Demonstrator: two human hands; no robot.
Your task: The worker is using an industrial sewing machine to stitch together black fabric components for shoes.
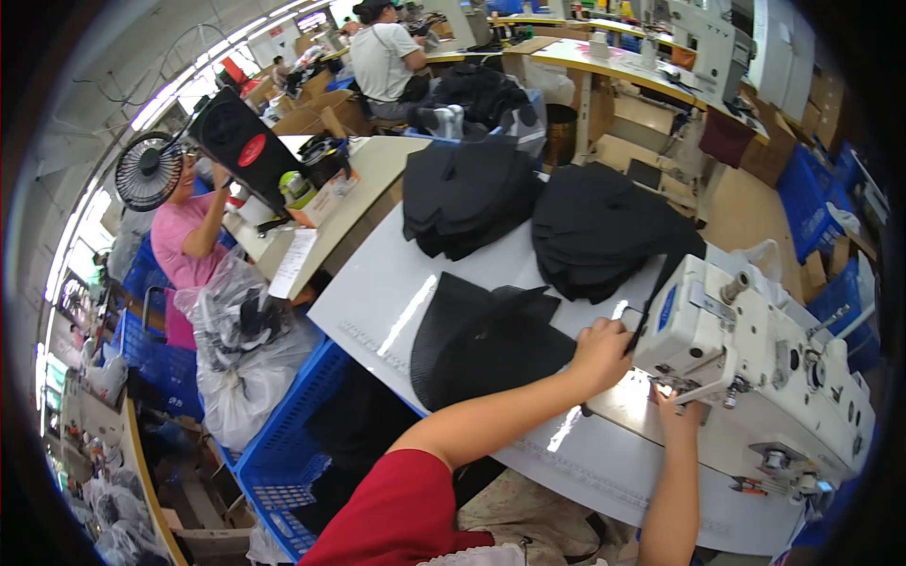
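A white industrial sewing machine [755,349] stands on the right of the pale sewing table [368,311]. Beside its head, my left hand [604,357] is closed, with a narrow black strip [645,319] running up from the fingers along the machine. My right hand [676,407] is under the machine head by the needle area; the machine partly hides its fingers, and what they touch is unclear. Left of my left hand, a black mesh fabric piece [491,344] lies flat. Behind it are two stacks of cut black fabric, one left [467,193] and one right [604,226].
Left of the table is a blue plastic basket [283,472] with black material inside, next to a clear plastic bag [241,358]. Beyond, a person in pink [189,236] sits at another table near a black fan [149,171]. Another person [382,61] sits farther back.
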